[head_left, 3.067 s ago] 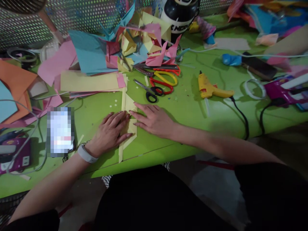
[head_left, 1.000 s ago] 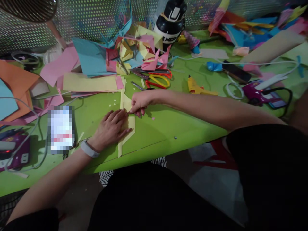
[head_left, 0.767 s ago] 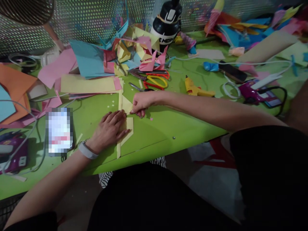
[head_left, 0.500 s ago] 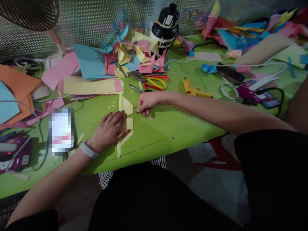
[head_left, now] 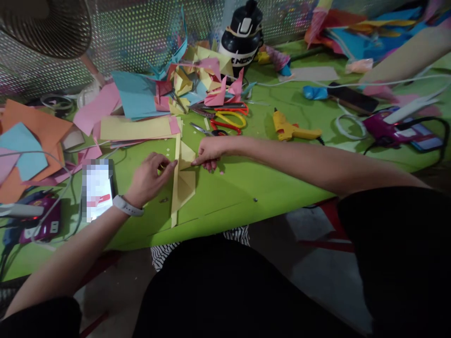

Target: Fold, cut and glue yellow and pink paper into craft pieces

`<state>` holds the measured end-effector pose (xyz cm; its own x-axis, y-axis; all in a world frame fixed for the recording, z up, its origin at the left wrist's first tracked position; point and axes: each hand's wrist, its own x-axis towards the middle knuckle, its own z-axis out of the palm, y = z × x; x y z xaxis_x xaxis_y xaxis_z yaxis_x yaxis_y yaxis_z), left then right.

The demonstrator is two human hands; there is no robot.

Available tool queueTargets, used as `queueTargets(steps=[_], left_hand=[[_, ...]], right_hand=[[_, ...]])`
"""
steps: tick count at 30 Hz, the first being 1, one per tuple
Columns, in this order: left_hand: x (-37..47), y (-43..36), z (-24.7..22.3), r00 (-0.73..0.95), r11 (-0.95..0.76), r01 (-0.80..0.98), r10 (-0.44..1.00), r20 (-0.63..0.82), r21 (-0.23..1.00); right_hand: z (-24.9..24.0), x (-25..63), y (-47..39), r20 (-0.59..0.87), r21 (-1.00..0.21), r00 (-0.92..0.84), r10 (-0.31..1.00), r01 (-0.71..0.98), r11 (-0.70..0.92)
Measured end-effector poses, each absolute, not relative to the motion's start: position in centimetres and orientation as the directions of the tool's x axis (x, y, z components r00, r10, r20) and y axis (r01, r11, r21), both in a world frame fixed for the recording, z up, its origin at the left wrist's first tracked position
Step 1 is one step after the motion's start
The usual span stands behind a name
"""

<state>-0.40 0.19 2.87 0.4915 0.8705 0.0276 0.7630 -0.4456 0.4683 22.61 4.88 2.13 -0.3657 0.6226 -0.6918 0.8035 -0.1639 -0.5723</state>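
A folded piece of yellow paper (head_left: 186,184) lies flat on the green table, with a long narrow strip along its left side and two angled flaps pointing right. My left hand (head_left: 150,177), with a pale band at the wrist, is raised at the strip's left edge. Its thumb and forefinger come together there in a pinch, the other fingers curled. From the right, my right hand (head_left: 210,153) reaches in with fingers curled. Its thumb and forefinger tips are at the right edge of the upper flap; the grip underneath is partly hidden.
Scissors (head_left: 230,119) with yellow and red handles lie beyond my right hand. A yellow glue gun (head_left: 296,131) rests to the right. Coloured paper pieces (head_left: 136,96) and a black-and-white bottle (head_left: 243,42) stand behind. A lit phone (head_left: 98,190) and a purple power strip (head_left: 47,218) are left.
My left hand has lifted off the yellow paper, where it lay flat, and moved left to pinch at the strip's edge. My right hand has shifted slightly left onto the upper flap.
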Motion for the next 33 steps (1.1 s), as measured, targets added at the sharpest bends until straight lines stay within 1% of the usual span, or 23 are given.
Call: queueTargets(steps=[1,2,4,5,7,9,12,16,22,29,33], left_hand=[[-0.1,0.7,3.2,0.452,-0.371,0.783,0.891,-0.046,0.500],[0.3,1.2,3.5,0.435,-0.295,0.788,0.888,-0.149,0.540],[1.1,2.2,3.6,0.431,-0.144,0.779,0.830,-0.354,0.610],[1.5,2.6,3.6,0.431,-0.078,0.774,0.792,-0.432,0.629],[2.3,3.3,3.5,0.418,0.015,0.778,0.735,-0.535,0.628],[3.0,3.8,3.3,0.379,0.067,0.800,0.714,-0.589,0.596],[3.4,4.2,3.0,0.320,0.123,0.827,0.699,-0.640,0.548],[3.2,4.6,2.4,0.302,0.171,0.833,0.657,-0.690,0.527],[2.6,5.1,2.7,0.331,0.099,0.863,0.631,-0.701,0.496],[2.3,5.2,3.6,0.343,0.027,0.883,0.646,-0.682,0.469],[2.8,5.4,3.8,0.337,0.013,0.891,0.654,-0.677,0.455]], right_hand=[[2.1,22.7,4.9,-0.686,-0.582,-0.371,0.626,0.796,-0.166],[2.0,22.7,4.8,-0.681,-0.588,-0.375,0.629,0.792,-0.163],[2.0,22.7,4.8,-0.675,-0.586,-0.383,0.631,0.797,-0.143],[2.0,22.7,4.8,-0.673,-0.581,-0.385,0.631,0.804,-0.129],[2.1,22.6,4.8,-0.676,-0.567,-0.385,0.628,0.816,-0.110],[2.1,22.5,4.9,-0.679,-0.568,-0.392,0.621,0.816,-0.106],[2.2,22.5,4.9,-0.685,-0.569,-0.397,0.611,0.815,-0.108],[2.4,22.6,5.0,-0.690,-0.574,-0.411,0.596,0.812,-0.104],[2.1,22.6,5.2,-0.686,-0.598,-0.428,0.588,0.792,-0.122],[1.8,22.6,5.1,-0.681,-0.600,-0.421,0.600,0.790,-0.127],[2.0,22.7,4.8,-0.673,-0.605,-0.419,0.610,0.786,-0.127]])
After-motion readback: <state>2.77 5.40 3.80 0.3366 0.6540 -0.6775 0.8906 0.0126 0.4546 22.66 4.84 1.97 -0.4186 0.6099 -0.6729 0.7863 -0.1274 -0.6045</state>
